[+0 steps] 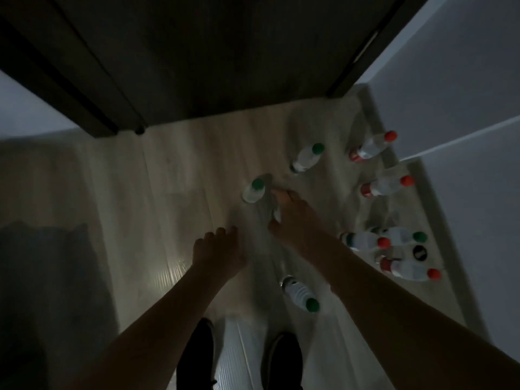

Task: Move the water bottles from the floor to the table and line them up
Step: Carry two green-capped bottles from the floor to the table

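- The step in hand looks like the pick-up from the floor: the right hand reaches down just beside the clear plastic water bottle with a green screw cap and appears to curl round something pale beneath it, perhaps another bottle; the dim, blurred picture does not let me tell for sure.
- The left hand hangs nearer the person than that green-capped bottle, fingers loosely bent, holding nothing that shows.
- All the bottles in view stand on the pale wood-grain plank floor; no table top is in view, so none has plainly been moved yet.
- To the right of the green-capped bottle stands a second green-capped clear bottle; further right, along the white wall, stand red-capped clear bottles, some with red label bands.
- Another green-capped bottle stands nearer the person, between the forearms, just ahead of the dark shoes.
- The bottles are smooth, round and slim, with ridged bodies; thin plastic likely gives under a squeeze.
- The next move, I judge, calls for a firm wrap round a bottle's body, then lifting it upright.
- Beyond the green-capped bottle rises a dark wooden door.
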`<state>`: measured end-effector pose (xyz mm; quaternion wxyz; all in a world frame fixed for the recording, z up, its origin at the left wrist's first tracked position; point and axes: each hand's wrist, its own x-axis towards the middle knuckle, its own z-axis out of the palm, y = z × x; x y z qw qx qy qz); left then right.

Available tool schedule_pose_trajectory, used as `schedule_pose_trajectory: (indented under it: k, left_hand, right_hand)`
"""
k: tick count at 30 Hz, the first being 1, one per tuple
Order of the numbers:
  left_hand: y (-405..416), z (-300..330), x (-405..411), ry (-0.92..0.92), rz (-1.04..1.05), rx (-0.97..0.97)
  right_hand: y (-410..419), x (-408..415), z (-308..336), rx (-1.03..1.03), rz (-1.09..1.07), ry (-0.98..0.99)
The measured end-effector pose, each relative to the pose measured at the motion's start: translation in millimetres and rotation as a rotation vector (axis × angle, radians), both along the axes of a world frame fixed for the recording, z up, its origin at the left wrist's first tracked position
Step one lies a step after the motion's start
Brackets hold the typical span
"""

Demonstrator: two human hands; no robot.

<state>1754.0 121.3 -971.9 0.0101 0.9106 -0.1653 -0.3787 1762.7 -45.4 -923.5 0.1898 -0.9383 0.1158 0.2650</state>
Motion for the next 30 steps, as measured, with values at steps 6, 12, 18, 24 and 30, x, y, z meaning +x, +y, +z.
schedule_pose_trajectory:
  k: [6,12,18,24,30]
  left_hand:
    - [12.3,-115.7,-11.9,0.109,-0.002,0.147]
    - [19.5,-148.5,-21.8,-0.069,0.028,-0.005]
    - [19.7,-134.6,-0.9,-0.116,0.055,-0.11]
    - [29.6,-74.9,11.9,-0.295,0.055,-0.211]
    - [18.1,61.2,37.1,-0.322,0.115,-0.286]
  right_hand:
    - [7.6,43.1,-119.1,0.009,-0.013,-0.078]
    - [9.4,64.2,-166.7,-0.083,0.081,-0.038]
    - [16.0,63.1,-165.4,-0.056,0.01,-0.017]
    - [14.2,33.7,-110.4,-0.005,-0.09,-0.032]
    - [-5.2,0.4,30.3,0.111,-0.224,-0.157]
